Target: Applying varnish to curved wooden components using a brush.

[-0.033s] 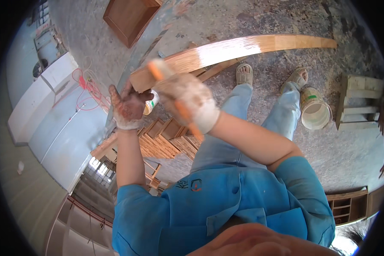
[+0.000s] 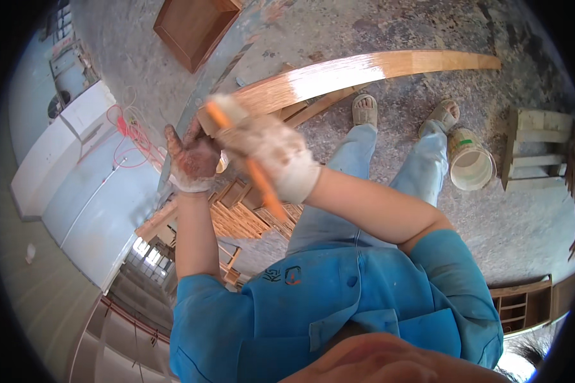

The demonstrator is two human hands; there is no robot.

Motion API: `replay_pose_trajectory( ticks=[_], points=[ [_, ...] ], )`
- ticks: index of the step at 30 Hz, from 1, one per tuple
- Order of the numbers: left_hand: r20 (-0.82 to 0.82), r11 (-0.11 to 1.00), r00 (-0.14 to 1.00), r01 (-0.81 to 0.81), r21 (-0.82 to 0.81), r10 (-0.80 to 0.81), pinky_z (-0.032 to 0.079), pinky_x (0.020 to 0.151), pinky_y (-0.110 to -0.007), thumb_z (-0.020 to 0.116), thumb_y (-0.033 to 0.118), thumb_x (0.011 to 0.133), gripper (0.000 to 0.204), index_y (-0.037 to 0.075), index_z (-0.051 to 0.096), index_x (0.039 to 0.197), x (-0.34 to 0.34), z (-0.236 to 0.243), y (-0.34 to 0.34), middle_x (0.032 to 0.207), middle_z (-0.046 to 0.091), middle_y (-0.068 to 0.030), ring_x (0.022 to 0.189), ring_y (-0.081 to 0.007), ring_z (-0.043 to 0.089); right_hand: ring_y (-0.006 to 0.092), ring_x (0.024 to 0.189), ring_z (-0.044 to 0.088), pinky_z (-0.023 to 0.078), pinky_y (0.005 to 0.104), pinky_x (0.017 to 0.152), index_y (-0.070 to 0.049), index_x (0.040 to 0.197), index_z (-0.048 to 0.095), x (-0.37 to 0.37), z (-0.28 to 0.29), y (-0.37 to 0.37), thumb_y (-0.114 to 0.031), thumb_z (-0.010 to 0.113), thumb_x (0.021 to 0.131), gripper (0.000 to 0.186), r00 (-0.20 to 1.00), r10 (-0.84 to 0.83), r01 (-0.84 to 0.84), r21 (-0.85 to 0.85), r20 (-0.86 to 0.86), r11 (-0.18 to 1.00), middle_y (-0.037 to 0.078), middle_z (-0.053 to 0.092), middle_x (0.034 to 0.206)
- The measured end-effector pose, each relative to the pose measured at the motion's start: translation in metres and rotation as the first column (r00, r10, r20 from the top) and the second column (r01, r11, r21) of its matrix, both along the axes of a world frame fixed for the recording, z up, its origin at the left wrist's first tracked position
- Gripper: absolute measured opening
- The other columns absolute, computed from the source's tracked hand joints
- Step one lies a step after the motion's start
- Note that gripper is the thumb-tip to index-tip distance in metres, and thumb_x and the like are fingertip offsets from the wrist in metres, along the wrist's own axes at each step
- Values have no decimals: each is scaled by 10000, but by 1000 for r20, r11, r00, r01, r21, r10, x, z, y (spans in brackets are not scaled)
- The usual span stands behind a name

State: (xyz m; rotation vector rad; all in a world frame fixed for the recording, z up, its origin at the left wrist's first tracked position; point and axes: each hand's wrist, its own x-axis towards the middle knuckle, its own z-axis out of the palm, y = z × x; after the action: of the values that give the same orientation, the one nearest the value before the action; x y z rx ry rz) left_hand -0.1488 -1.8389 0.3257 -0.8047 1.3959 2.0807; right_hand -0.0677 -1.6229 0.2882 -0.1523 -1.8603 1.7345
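Observation:
A long wooden plank (image 2: 265,96) stretches away from me, curving to the right in the fisheye picture. A white glare lies across its middle. My left hand (image 2: 195,159), in a heavily stained glove, is closed round the plank's near end with the thumb sticking out. My right hand (image 2: 278,150), in a whitish stained glove, grips an orange-handled brush (image 2: 267,195). The brush's head is over the plank's near end, close to my left hand; motion blurs it, and I cannot tell whether it touches the wood.
A white bucket (image 2: 471,167) stands by my right foot, beside a wooden pallet (image 2: 536,150). Stacked wooden pieces (image 2: 239,214) lie below my hands. A brown wooden panel (image 2: 195,32) sits at the far left. Another wooden piece (image 2: 329,102) lies under the plank.
My right hand and the brush have shifted slightly left, toward the plank's near end. My left hand keeps its hold there.

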Motion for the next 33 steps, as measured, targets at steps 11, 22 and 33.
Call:
replay_pose_trajectory(
  ticks=[11, 22, 33],
  points=[
    [-24, 907, 910, 415, 72, -414, 419, 776, -321, 433, 576, 909, 653, 65, 510, 1308, 10, 40, 37, 1147, 608, -128, 944, -218, 544, 143, 707, 621, 518, 243, 644, -5, 1061, 663, 79, -56, 114, -121, 660, 850, 240, 866, 230, 77, -573, 444, 816, 89, 690, 863],
    [-148, 776, 895, 270, -571, -421, 410, 636, -234, 626, 227, 882, 407, 19, 550, 1223, 33, 101, 149, 960, 608, -109, 801, -174, 536, 158, 677, 604, 495, 245, 598, -66, 997, 724, 187, -302, 399, -248, 724, 780, 284, 281, -303, 769, -25, 910, 639, 77, 697, 858],
    [-314, 515, 563, 239, -823, -764, 400, 564, -227, 644, 323, 888, 372, 10, 621, 1087, 14, 223, 358, 751, 584, -57, 625, -127, 507, 171, 832, 598, 475, 266, 685, -78, 1067, 685, 451, -133, 409, -214, 724, 791, 310, 547, -247, 835, -542, 800, 94, 71, 655, 987]
  ],
)
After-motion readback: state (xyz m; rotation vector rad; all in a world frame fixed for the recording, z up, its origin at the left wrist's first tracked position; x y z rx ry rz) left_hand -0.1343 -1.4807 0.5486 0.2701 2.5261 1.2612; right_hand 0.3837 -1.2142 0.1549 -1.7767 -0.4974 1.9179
